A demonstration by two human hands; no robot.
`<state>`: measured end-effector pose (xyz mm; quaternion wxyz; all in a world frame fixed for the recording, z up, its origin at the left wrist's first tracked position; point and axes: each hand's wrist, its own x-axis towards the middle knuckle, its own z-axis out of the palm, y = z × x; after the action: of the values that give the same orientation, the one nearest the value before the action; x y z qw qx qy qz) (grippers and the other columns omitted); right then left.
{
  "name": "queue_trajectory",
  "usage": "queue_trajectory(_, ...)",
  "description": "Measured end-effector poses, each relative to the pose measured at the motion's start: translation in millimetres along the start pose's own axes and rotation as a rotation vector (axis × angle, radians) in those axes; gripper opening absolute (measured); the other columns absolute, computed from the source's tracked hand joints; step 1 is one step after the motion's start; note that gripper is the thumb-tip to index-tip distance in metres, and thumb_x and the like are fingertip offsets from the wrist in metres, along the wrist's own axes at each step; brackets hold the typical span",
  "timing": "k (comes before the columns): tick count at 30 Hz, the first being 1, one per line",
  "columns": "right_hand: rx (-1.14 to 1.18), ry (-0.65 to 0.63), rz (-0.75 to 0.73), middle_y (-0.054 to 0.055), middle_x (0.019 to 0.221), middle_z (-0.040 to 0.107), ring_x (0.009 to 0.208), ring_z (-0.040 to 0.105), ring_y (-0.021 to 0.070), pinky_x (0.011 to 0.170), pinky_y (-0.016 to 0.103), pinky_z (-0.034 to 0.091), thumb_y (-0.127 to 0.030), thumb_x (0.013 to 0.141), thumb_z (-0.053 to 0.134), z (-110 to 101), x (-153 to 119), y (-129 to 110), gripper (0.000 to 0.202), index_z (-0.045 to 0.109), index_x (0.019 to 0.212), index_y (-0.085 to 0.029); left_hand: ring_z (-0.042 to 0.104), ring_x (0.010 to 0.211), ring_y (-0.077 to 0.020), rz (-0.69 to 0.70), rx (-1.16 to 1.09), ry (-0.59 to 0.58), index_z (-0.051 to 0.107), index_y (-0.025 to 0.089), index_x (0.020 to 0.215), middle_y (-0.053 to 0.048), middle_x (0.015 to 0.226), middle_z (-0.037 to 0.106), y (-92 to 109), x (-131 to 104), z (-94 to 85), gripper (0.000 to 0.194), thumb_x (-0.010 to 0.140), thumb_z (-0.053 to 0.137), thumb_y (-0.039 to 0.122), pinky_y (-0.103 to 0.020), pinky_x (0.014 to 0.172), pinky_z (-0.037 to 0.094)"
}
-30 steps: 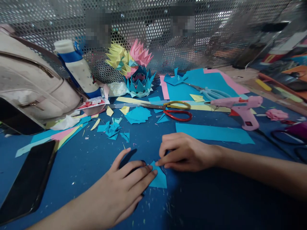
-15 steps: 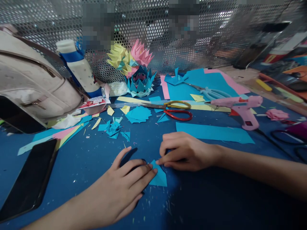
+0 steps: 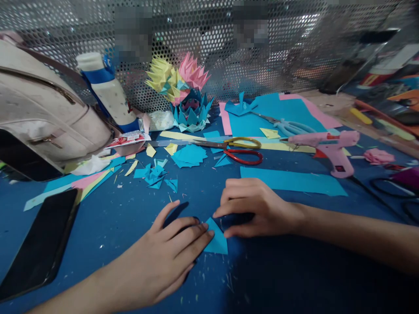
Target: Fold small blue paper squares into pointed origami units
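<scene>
A small folded blue paper triangle point(image 3: 217, 240) lies flat on the dark blue table point(image 3: 131, 235). My left hand point(image 3: 170, 253) rests over its left side, fingers spread and fingertips on the paper. Just right of the triangle is my right hand point(image 3: 253, 208), its index finger and thumb apart with nothing between them; the thumb tip is by the paper's right edge. Beyond the hands are a blue paper strip point(image 3: 291, 181), folded blue pieces point(image 3: 153, 175) and a stack of blue paper point(image 3: 189, 156).
Scissors point(image 3: 225, 146) and a pink glue gun point(image 3: 337, 150) lie behind my hands. A dark phone point(image 3: 42, 240) is at the left, below a pale backpack point(image 3: 42, 100) and a bottle point(image 3: 108, 91). Paper flowers point(image 3: 193, 74) stand near the perforated metal panel point(image 3: 209, 35).
My right index finger has lifted off the paper's top and parted from the thumb, which has moved toward the right edge. My left hand has stayed nearly still.
</scene>
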<state>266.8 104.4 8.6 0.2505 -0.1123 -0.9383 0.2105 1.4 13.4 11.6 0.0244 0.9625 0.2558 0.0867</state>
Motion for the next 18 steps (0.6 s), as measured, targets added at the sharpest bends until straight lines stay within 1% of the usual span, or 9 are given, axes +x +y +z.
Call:
queue_trajectory(2, -0.034, 0.004, 0.069, 0.000, 0.077, 0.063, 0.069, 0.048, 0.0129, 0.060, 0.027, 0.031, -0.049, 0.089, 0.068, 4.4, -1.5, -7.6, 0.031, 0.065, 0.093, -0.018, 0.047, 0.128, -0.0231, 0.007, -0.011, 0.012, 0.040, 0.013, 0.149, -0.005, 0.138, 0.058, 0.4, -1.8, 2.1, 0.047, 0.103, 0.042, 0.020, -0.050, 0.123, -0.008)
queue_trajectory(3, -0.057, -0.007, 0.085, -0.001, 0.078, 0.063, 0.068, 0.048, 0.0131, 0.060, 0.027, 0.030, -0.050, 0.088, 0.068, 6.7, -2.4, -11.0, 0.033, 0.063, 0.093, -0.018, 0.047, 0.129, -0.0238, 0.013, -0.014, 0.022, 0.041, 0.012, 0.148, -0.005, 0.139, 0.057, 0.4, -2.6, 2.9, 0.046, 0.102, 0.042, 0.019, -0.051, 0.123, -0.006)
queue_trajectory(4, -0.087, -0.018, 0.091, -0.001, 0.080, 0.064, 0.068, 0.047, 0.0135, 0.060, 0.028, 0.031, -0.048, 0.089, 0.068, 8.7, -3.2, -13.7, 0.032, 0.062, 0.093, -0.018, 0.047, 0.129, -0.0241, 0.021, -0.014, 0.029, 0.042, 0.011, 0.148, -0.006, 0.140, 0.057, 0.2, -3.3, 3.4, 0.046, 0.102, 0.042, 0.017, -0.052, 0.124, -0.004)
queue_trajectory(6, -0.148, -0.041, 0.084, 0.000, 0.083, 0.065, 0.071, 0.047, 0.0143, 0.063, 0.028, 0.033, -0.039, 0.092, 0.065, 11.4, -4.5, -16.6, 0.022, 0.061, 0.095, -0.018, 0.047, 0.130, -0.0243, 0.042, -0.007, 0.033, 0.045, 0.009, 0.145, -0.007, 0.141, 0.056, -0.6, -4.1, 3.5, 0.044, 0.101, 0.042, 0.014, -0.052, 0.124, -0.002)
queue_trajectory(8, -0.185, -0.042, 0.065, 0.000, 0.084, 0.066, 0.073, 0.048, 0.0145, 0.066, 0.028, 0.035, -0.028, 0.095, 0.060, 11.7, -5.0, -16.6, 0.010, 0.061, 0.096, -0.018, 0.048, 0.131, -0.0247, 0.065, -0.003, 0.026, 0.048, 0.008, 0.142, -0.008, 0.141, 0.056, -1.5, -4.3, 2.6, 0.042, 0.101, 0.042, 0.013, -0.053, 0.124, 0.000)
queue_trajectory(9, -0.190, -0.037, 0.053, 0.000, 0.084, 0.067, 0.073, 0.049, 0.0143, 0.067, 0.028, 0.036, -0.025, 0.096, 0.057, 10.9, -4.9, -15.9, 0.007, 0.061, 0.096, -0.018, 0.048, 0.131, -0.0249, 0.077, -0.003, 0.024, 0.050, 0.008, 0.141, -0.009, 0.141, 0.056, -1.9, -4.3, 1.9, 0.041, 0.102, 0.042, 0.014, -0.052, 0.124, 0.002)
queue_trajectory(13, -0.185, -0.038, -0.003, 0.002, 0.091, 0.068, 0.078, 0.052, 0.0135, 0.070, 0.027, 0.039, -0.020, 0.100, 0.050, 4.7, -3.2, -13.7, 0.013, 0.063, 0.099, -0.017, 0.049, 0.131, -0.0233, 0.110, 0.001, 0.040, 0.054, 0.009, 0.137, -0.009, 0.138, 0.058, -1.9, -3.4, 0.2, 0.037, 0.104, 0.041, 0.019, -0.046, 0.125, 0.007)
queue_trajectory(15, -0.197, -0.049, -0.034, 0.003, 0.095, 0.068, 0.080, 0.053, 0.0138, 0.070, 0.027, 0.041, -0.019, 0.101, 0.049, 2.3, -2.5, -13.6, 0.016, 0.064, 0.101, -0.017, 0.049, 0.131, -0.0226, 0.107, 0.010, 0.047, 0.055, 0.009, 0.136, -0.008, 0.138, 0.059, -1.1, -2.4, 0.1, 0.036, 0.105, 0.040, 0.019, -0.045, 0.125, 0.005)
queue_trajectory(18, -0.272, -0.056, -0.096, 0.003, 0.097, 0.069, 0.079, 0.054, 0.0137, 0.071, 0.028, 0.044, -0.018, 0.102, 0.047, 2.0, -2.5, -13.2, 0.017, 0.064, 0.099, -0.016, 0.051, 0.128, -0.0220, 0.063, 0.022, 0.064, 0.055, 0.009, 0.136, -0.007, 0.138, 0.060, 0.3, -0.7, 0.1, 0.037, 0.104, 0.040, 0.020, -0.046, 0.126, 0.002)
